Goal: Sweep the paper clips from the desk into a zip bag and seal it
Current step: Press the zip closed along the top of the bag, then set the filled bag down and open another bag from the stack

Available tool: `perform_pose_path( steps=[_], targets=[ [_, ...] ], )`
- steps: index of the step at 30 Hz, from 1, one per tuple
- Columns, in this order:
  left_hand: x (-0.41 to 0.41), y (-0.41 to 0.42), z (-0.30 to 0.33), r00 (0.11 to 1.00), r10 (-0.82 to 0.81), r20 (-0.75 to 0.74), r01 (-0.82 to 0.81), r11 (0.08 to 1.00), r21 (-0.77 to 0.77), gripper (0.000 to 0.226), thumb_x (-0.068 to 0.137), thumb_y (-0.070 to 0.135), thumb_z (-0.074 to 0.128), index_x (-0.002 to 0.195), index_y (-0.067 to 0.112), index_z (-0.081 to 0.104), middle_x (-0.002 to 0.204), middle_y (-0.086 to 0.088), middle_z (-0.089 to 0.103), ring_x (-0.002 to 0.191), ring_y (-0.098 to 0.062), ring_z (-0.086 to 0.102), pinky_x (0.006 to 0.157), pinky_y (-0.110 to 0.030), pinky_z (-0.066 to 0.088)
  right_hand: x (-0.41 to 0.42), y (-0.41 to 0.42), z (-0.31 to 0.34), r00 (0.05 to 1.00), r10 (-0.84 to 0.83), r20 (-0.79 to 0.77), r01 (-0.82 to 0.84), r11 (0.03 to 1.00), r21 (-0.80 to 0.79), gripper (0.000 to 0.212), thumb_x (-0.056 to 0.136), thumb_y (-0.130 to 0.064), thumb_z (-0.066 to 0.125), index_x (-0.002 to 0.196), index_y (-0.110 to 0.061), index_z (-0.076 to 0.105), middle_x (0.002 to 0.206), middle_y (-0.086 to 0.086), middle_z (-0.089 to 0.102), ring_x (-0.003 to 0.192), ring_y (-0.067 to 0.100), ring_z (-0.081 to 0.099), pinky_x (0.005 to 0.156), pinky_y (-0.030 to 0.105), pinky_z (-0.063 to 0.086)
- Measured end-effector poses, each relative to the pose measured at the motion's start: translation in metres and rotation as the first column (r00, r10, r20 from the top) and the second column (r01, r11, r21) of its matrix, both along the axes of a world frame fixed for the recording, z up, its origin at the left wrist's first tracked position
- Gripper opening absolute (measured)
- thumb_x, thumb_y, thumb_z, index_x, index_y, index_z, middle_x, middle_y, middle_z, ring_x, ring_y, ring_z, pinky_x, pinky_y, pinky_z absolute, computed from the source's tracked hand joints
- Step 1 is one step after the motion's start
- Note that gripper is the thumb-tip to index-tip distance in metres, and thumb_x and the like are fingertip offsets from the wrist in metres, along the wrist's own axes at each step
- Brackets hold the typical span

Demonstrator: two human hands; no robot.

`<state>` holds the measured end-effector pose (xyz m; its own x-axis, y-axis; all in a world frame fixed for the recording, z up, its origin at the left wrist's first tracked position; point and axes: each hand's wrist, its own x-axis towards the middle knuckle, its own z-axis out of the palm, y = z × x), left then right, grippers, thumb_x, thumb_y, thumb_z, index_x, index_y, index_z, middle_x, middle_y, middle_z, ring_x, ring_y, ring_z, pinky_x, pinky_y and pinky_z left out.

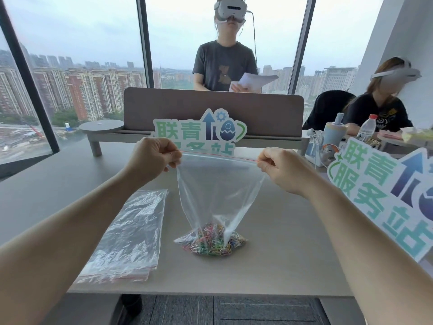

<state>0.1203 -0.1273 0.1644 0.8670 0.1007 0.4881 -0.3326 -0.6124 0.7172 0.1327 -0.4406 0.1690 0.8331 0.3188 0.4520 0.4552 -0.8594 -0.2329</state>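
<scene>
- Spare bags (pixel 126 233) lie flat on the desk (pixel 281 242), left.
- Left hand (pixel 154 158) pinches the bag's (pixel 218 184) top-left corner.
- The bag hangs upright between the hands, zip edge stretched taut; clips (pixel 212 240) fill its bottom, resting on the desk.
- Right hand (pixel 281 168) pinches the top-right corner.

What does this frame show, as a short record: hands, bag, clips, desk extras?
left hand: pinches the bag's top left corner
right hand: pinches the top right corner
zip bag: held upright, top edge pulled taut, bottom resting on the desk
paper clips: coloured, heaped in the bag's bottom
loose clips on desk: none visible
spare bags: flat pile to the left
</scene>
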Motion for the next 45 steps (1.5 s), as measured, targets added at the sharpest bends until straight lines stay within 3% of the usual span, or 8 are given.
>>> perform_pose_path(
  steps=[9, 16, 22, 25, 29, 36, 42, 45],
  targets=[
    [0.001, -0.001, -0.003, 1.0, -0.012, -0.006, 0.012, 1.0, -0.023, 0.013, 0.086, 0.005, 0.069, 0.074, 0.004, 0.072, 0.054, 0.01, 0.07, 0.052, -0.004, 0.063, 0.052, -0.022, 0.056, 0.001, -0.001, -0.007, 0.996, -0.058, 0.063, 0.052, 0.995, 0.081, 0.021, 0.094, -0.038, 0.055, 0.083, -0.022, 0.062, 0.08, -0.007, 0.064, 0.079, 0.019, 0.056, 0.074, 0.036, 0.047],
    [0.001, -0.002, -0.006, 1.0, -0.01, 0.006, 0.01, 1.0, -0.024, 0.015, 0.087, 0.004, 0.068, 0.073, 0.007, 0.071, 0.066, -0.002, 0.072, 0.053, -0.006, 0.064, 0.051, -0.021, 0.055, 0.002, 0.0, -0.008, 0.993, -0.101, 0.063, 0.094, 0.99, 0.105, 0.025, 0.092, -0.041, 0.058, 0.082, -0.019, 0.062, 0.071, -0.005, 0.061, 0.073, 0.022, 0.054, 0.066, 0.032, 0.042],
    [0.002, -0.004, -0.009, 1.0, -0.007, -0.008, 0.007, 0.998, -0.057, 0.02, 0.087, 0.007, 0.069, 0.07, 0.016, 0.069, 0.058, 0.009, 0.071, 0.049, -0.003, 0.064, 0.045, -0.019, 0.053, 0.003, 0.001, -0.011, 0.989, -0.108, 0.097, 0.096, 0.988, 0.122, 0.023, 0.092, -0.038, 0.057, 0.081, -0.019, 0.062, 0.077, -0.007, 0.061, 0.078, 0.02, 0.055, 0.066, 0.031, 0.04],
    [-0.001, -0.006, -0.009, 1.0, -0.01, -0.021, 0.008, 0.997, -0.075, 0.012, 0.089, 0.011, 0.069, 0.077, 0.012, 0.071, 0.07, 0.004, 0.074, 0.049, -0.002, 0.064, 0.046, -0.019, 0.053, 0.004, 0.008, -0.013, 0.987, -0.085, 0.133, 0.063, 0.984, 0.165, 0.015, 0.091, -0.036, 0.058, 0.086, -0.022, 0.064, 0.086, -0.009, 0.063, 0.086, 0.018, 0.056, 0.074, 0.034, 0.046],
    [-0.007, -0.005, -0.01, 1.0, 0.0, -0.029, -0.004, 0.993, -0.118, 0.016, 0.091, 0.019, 0.067, 0.087, 0.004, 0.073, 0.079, -0.004, 0.075, 0.054, -0.011, 0.066, 0.046, -0.022, 0.053, -0.001, 0.028, -0.01, 0.955, -0.074, 0.286, 0.014, 0.979, 0.206, 0.019, 0.089, -0.031, 0.062, 0.103, -0.019, 0.066, 0.1, -0.005, 0.065, 0.097, 0.019, 0.055, 0.072, 0.03, 0.042],
    [-0.024, 0.016, -0.018, 0.998, 0.038, -0.042, -0.046, 0.981, -0.19, 0.02, 0.094, 0.021, 0.063, 0.091, 0.004, 0.073, 0.086, -0.008, 0.076, 0.064, -0.022, 0.067, 0.055, -0.031, 0.054, -0.026, 0.086, 0.0, 0.898, 0.062, 0.437, -0.185, 0.951, 0.246, 0.012, 0.088, -0.025, 0.061, 0.095, -0.017, 0.066, 0.096, -0.005, 0.065, 0.092, 0.019, 0.056, 0.068, 0.033, 0.05],
    [-0.04, 0.043, -0.045, 0.985, 0.138, -0.108, -0.153, 0.977, -0.15, 0.014, 0.09, 0.022, 0.067, 0.078, 0.017, 0.072, 0.079, -0.012, 0.075, 0.061, -0.02, 0.066, 0.052, -0.03, 0.054, -0.042, 0.143, -0.017, 0.892, 0.213, 0.399, -0.318, 0.923, 0.216, 0.012, 0.089, -0.019, 0.061, 0.098, -0.013, 0.068, 0.098, -0.001, 0.067, 0.094, 0.019, 0.059, 0.069, 0.031, 0.051],
    [-0.047, 0.065, -0.067, 0.952, 0.254, -0.17, -0.273, 0.957, -0.099, 0.013, 0.075, 0.037, 0.066, 0.065, 0.029, 0.071, 0.059, 0.005, 0.069, 0.064, -0.026, 0.07, 0.062, -0.043, 0.06, -0.045, 0.169, -0.035, 0.893, 0.301, 0.335, -0.386, 0.895, 0.223, 0.01, 0.089, -0.018, 0.061, 0.094, -0.012, 0.067, 0.094, 0.0, 0.067, 0.089, 0.019, 0.059, 0.071, 0.037, 0.053]
  ],
)
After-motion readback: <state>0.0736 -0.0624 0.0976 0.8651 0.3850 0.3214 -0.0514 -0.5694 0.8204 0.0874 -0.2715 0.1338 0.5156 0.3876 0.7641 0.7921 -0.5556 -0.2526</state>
